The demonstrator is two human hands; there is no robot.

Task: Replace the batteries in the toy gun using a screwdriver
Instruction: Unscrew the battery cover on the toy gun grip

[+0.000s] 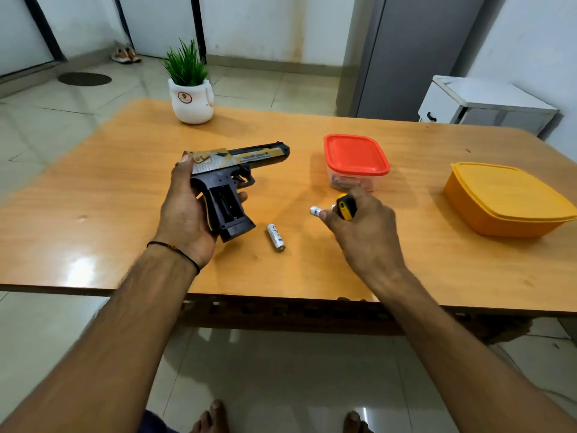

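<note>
Room: pale tiled floor, with a grey cabinet (406,57) behind the far right corner.
Tabletop (93,198): glossy orange-brown wood.
Plant pot (191,101): white, with green blades, standing at the far left edge.
Left grip (187,210): fingers wrapped round the back of the toy gun.
Toy gun (231,170): lies in the left grip with its barrel pointing right. The handle slants toward the near edge, and its open compartment faces up.
Loose battery (275,237): flat on the tabletop, just right of the gun's handle and between the two grips.
Second battery (315,210): white end showing at the right thumb tip; I cannot tell whether it is pinched.
Right grip (365,226): curled round the screwdriver (346,207), whose yellow-and-black handle sticks up.
Red-lidded box (356,154): just beyond the right grip.
Orange box (505,198): lidded, at the far right.
</note>
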